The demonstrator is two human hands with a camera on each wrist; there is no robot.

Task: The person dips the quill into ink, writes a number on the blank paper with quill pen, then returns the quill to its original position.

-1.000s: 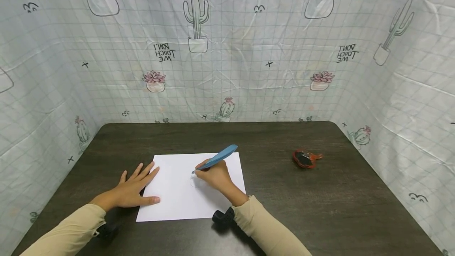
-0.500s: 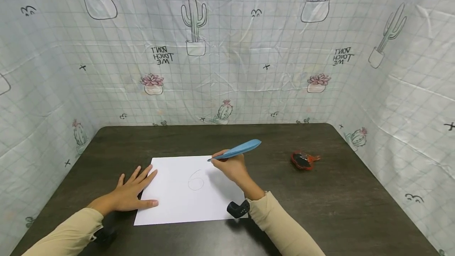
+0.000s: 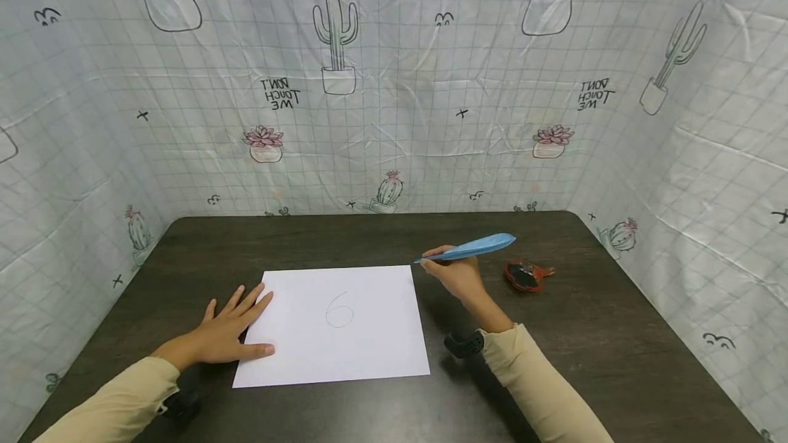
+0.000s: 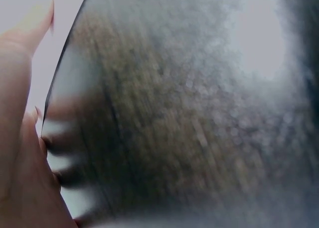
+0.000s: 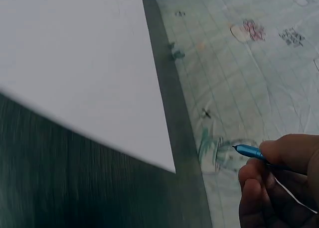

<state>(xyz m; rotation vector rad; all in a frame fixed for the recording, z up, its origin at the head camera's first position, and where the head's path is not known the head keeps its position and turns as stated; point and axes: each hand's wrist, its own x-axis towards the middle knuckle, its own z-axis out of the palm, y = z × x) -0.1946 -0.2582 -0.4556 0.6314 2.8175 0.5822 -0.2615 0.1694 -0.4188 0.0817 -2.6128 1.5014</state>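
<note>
My left hand lies with fingers spread over the left edge of a white sheet of paper, thumb and fingertips on the sheet. A thin pencil-like line forming a 6 shows on the paper's middle. Off the sheet's top right corner, my right hand pinches a blue feather pen, its plume pointing right. In the right wrist view the pen's blue barrel sticks out between thumb and fingers, its dark tip bare. The left wrist view shows part of the left hand at the paper's edge.
An orange-red item with a dark, glossy middle lies on the dark table, right of my right hand. Cloth printed with cacti hangs behind the table and along both sides. Each wrist carries a black camera.
My right hand has moved right with the feather pen, from the middle of the paper to beyond its right edge. The small curve on the sheet has become a 6. My left hand stays put.
</note>
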